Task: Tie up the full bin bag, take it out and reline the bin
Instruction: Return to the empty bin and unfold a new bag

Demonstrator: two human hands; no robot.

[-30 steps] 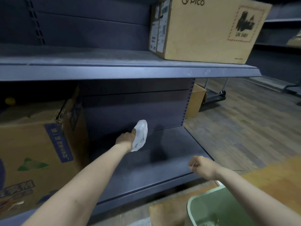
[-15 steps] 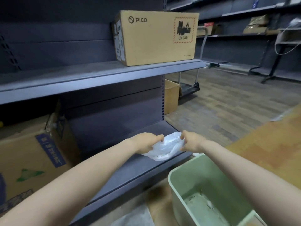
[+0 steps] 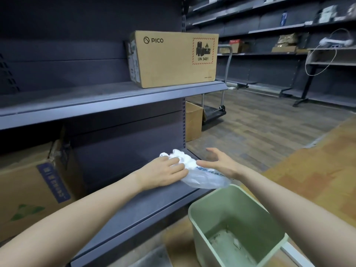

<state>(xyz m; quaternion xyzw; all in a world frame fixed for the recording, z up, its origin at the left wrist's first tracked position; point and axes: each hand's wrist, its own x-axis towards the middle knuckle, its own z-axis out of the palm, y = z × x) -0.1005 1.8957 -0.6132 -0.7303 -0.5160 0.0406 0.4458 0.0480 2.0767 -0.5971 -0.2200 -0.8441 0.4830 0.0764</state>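
- The left hand (image 3: 163, 171) lies palm down, fingers flat and together, pressing on the left side of a crumpled bin bag (image 3: 200, 173); it is not gripping the bag.
- The right hand (image 3: 218, 163) is spread wide, fingers apart and pointing toward 10 o'clock, with the thumb and palm edge resting on the right side of the bag. It holds nothing.
- The bin bag is thin, white and see-through, with faint blue print on it. It is bunched up at its 11 o'clock end and looser toward 5 o'clock, where it hangs over the front edge of the bottom shelf (image 3: 134, 207).
- At 5 o'clock from the hands stands a pale green bin (image 3: 194, 214) on the floor, unlined, with grey smears on its bottom. Its lower right part is cut off by the frame.
- At 12 o'clock, on the upper shelf (image 3: 96, 102), sits a brown box (image 3: 173, 60) marked PICO and UN 3481.
- At 9 o'clock a worn cardboard carton (image 3: 28, 185) stands on the bottom shelf, partly cut off and partly covered by the left forearm.
- The bag's print is too blurred to read.
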